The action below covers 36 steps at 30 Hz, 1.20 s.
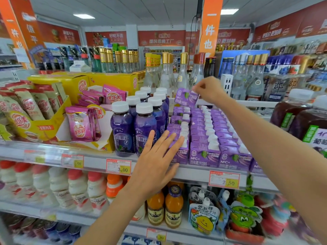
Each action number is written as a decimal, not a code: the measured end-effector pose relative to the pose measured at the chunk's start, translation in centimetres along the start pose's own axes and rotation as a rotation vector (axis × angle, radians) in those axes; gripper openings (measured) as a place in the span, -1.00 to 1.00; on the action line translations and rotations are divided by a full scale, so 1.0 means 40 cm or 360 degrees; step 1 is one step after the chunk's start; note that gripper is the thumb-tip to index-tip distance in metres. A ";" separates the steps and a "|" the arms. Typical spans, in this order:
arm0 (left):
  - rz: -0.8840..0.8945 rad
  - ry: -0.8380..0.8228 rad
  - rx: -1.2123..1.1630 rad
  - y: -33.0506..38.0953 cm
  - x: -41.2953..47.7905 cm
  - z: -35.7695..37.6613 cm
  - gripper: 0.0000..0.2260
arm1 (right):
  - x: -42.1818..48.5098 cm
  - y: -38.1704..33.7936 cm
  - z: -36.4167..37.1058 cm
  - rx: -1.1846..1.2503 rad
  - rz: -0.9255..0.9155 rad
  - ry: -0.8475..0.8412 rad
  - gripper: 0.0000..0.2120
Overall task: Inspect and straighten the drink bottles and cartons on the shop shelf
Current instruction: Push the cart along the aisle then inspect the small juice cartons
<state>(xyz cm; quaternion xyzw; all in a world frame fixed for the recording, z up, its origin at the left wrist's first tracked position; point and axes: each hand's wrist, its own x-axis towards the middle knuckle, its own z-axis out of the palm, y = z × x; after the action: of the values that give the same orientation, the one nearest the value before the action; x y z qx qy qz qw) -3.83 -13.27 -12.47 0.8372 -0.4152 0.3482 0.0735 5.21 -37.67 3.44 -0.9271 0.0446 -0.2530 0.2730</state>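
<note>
Rows of small purple juice cartons with white caps fill the upper shelf, right of several purple drink bottles with white caps. My right hand pinches one purple carton by its top corner and holds it tilted in the air above the back of the rows. My left hand is spread flat with straight fingers in front of the leftmost carton row and the nearest bottle; I cannot tell whether it touches them.
Pink and beige snack packets in yellow display boxes stand at the left. Clear liquor bottles line the back. Dark grape juice bottles stand at the right. Below are white yoghurt bottles, orange juice bottles and drink pouches.
</note>
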 end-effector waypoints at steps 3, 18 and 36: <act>-0.0017 0.0029 0.0004 0.012 0.004 -0.011 -0.42 | -0.091 -0.020 -0.090 0.0390 -0.0078 0.0067 -0.72; -0.1226 0.0514 -0.2359 0.239 0.084 -0.160 -0.74 | -0.560 0.035 -0.160 0.1068 -0.0111 -0.0401 -0.80; -0.0799 0.0180 -0.1782 0.275 0.039 -0.199 -0.61 | -0.663 0.072 -0.136 0.1233 -0.0201 -0.0258 -0.64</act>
<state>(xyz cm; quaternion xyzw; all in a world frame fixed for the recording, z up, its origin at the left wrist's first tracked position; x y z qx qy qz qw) -15.57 -18.08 -7.33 0.7238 -0.3209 0.0932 0.6037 -20.36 -36.90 -5.95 -0.7734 -0.1328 -0.1933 0.5889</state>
